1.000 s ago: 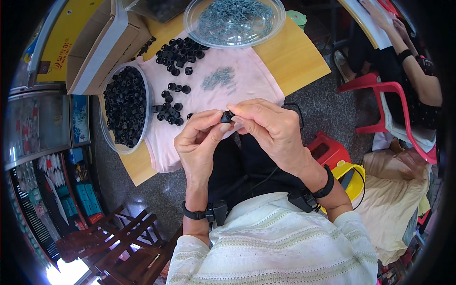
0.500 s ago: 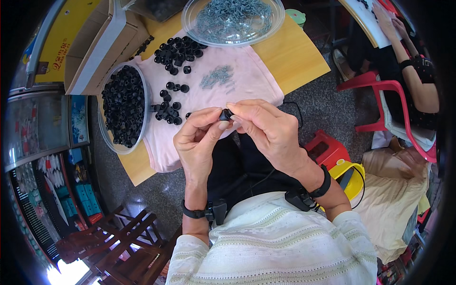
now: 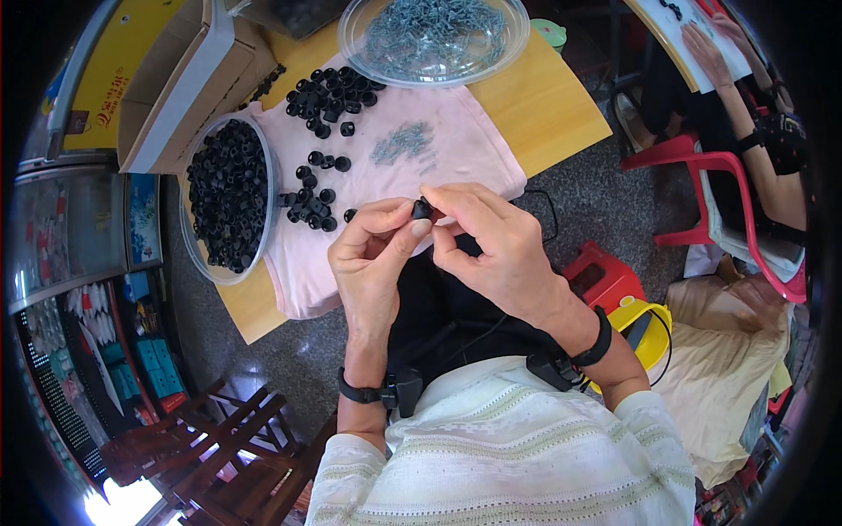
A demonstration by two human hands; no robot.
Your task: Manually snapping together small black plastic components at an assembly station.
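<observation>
My left hand (image 3: 373,254) and my right hand (image 3: 491,241) meet in front of my chest, both pinching one small black cap-like part (image 3: 422,209) between their fingertips. Just beyond them lies a pink cloth (image 3: 456,158) on a wooden table (image 3: 544,96). On the cloth are loose black parts (image 3: 314,206), a bigger heap of black parts (image 3: 326,95) and a small pile of grey metal pins (image 3: 402,142).
A clear dish full of black parts (image 3: 228,193) sits at the table's left. A clear bowl of metal pins (image 3: 434,37) stands at the back, beside a cardboard box (image 3: 171,83). Another person (image 3: 754,114) sits on a red chair (image 3: 702,162) at right. A red stool (image 3: 605,276) stands near my knee.
Both hands stay together on the black part; the fingers have shifted only slightly around it.
</observation>
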